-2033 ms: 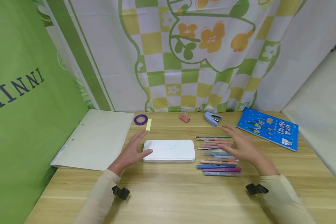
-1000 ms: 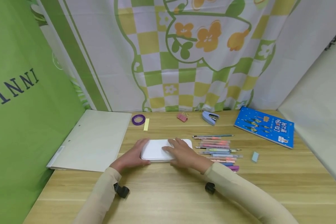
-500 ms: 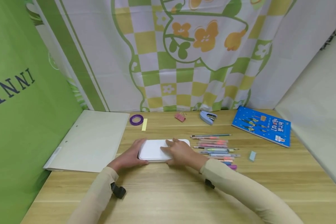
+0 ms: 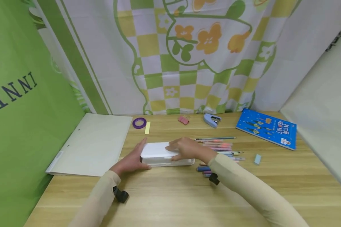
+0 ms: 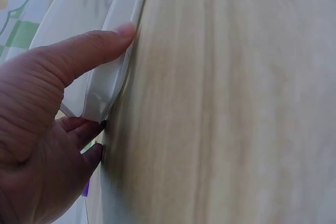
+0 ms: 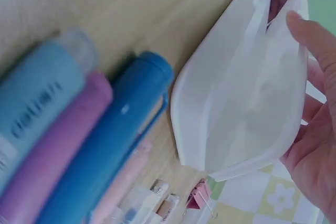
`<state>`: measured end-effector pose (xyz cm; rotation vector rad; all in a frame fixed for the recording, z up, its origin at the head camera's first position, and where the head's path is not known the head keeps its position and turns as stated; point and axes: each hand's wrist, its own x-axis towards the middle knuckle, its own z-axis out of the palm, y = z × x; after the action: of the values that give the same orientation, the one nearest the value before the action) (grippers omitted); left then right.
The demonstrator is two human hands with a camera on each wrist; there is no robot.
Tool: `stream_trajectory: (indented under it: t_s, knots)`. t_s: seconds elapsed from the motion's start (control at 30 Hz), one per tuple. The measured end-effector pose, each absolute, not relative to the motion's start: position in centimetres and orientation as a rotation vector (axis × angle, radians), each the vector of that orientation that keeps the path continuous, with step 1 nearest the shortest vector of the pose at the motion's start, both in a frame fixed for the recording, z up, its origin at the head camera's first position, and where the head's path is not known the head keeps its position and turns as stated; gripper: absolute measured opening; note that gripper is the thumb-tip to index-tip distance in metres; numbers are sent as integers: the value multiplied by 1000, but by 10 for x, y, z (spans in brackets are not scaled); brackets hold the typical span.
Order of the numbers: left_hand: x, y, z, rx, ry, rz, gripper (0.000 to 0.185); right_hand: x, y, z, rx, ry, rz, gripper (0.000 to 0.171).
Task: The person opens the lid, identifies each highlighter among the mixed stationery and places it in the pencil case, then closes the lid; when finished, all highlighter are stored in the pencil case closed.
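Note:
A white pencil case lies on the wooden table in the head view. My left hand grips its left end. In the left wrist view the thumb lies along the front seam of the case, with the other fingers tucked behind it. My right hand holds the lid from above. The right wrist view shows the lid and base of the case parted a little, my right-hand fingers at the lid's edge. A row of coloured pens lies just right of the case.
A white folder lies at the left. Along the back are a purple tape ring, a yellow note, a pink binder clip and a blue stapler. A blue book and a small eraser lie at the right.
Both hands hovered open two seconds ago, then closed on the case, the right crossing left over the pens. The lid's front edge has since lifted off the base.

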<state>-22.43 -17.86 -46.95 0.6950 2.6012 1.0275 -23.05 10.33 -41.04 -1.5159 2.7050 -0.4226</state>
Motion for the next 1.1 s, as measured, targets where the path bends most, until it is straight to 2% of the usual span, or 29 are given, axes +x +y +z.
stream_trajectory:
  t_s: [0.27,0.63,0.9,1.1]
  knots:
    - [-222,-180,-469,634,2566,1091,127,-229,125,-407,-1428,2660,-482,46]
    - [-223,-182,-471,635,2549,1191,135,-260,163,-401,-819,2562,-1119,35]
    - [-224,-182,-471,682,2567,1106,134,-282,159,-415,-188,2324,-1680,45]
    - [-225,-181,-469,680,2570,1048,131,-289,155,-426,-44,2292,-1782,44]
